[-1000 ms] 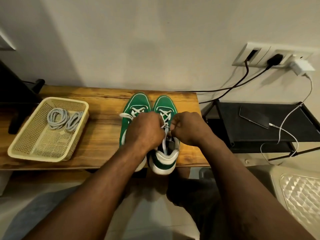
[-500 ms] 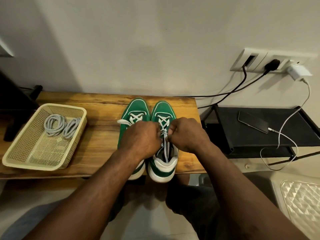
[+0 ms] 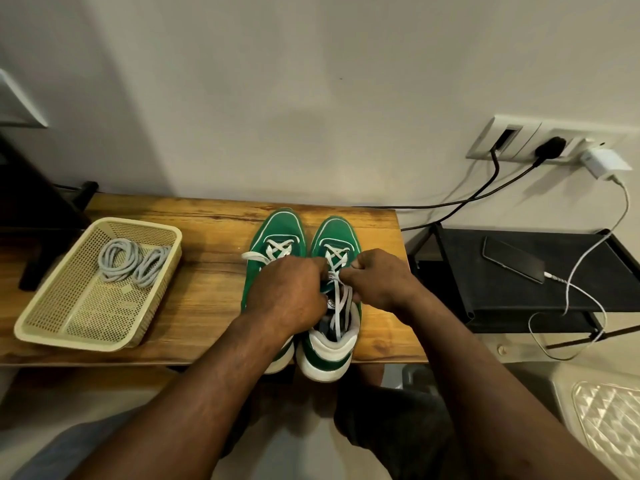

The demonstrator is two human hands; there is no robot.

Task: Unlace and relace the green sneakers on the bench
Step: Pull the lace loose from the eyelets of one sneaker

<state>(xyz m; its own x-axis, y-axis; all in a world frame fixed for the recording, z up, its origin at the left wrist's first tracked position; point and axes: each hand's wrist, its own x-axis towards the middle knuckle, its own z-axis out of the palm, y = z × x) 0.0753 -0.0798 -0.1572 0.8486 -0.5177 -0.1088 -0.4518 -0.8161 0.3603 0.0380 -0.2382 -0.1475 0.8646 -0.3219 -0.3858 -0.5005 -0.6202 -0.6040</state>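
Two green sneakers with white soles stand side by side on the wooden bench [image 3: 194,306], toes toward the wall. The left sneaker [image 3: 280,230] is laced with a white lace; its rear half is hidden under my left hand [image 3: 287,296]. The right sneaker [image 3: 334,237] has a white lace [image 3: 341,306] crossed over its front eyelets, with loose ends hanging into the shoe opening. Both hands sit over the right sneaker's middle. My left hand pinches the lace from the left, and my right hand [image 3: 379,282] pinches it from the right, fingers curled.
A cream mesh basket [image 3: 45,317] at the bench's left holds two coiled grey laces [image 3: 133,261]. To the right, a black stand [image 3: 519,299] carries a phone [image 3: 512,259] on a white charging cable. A wall socket [image 3: 540,143] feeds black cords along the wall.
Both hands stay at the right sneaker's lace, working it a little nearer the toe. The view has tilted up, so the bench sits lower in frame.
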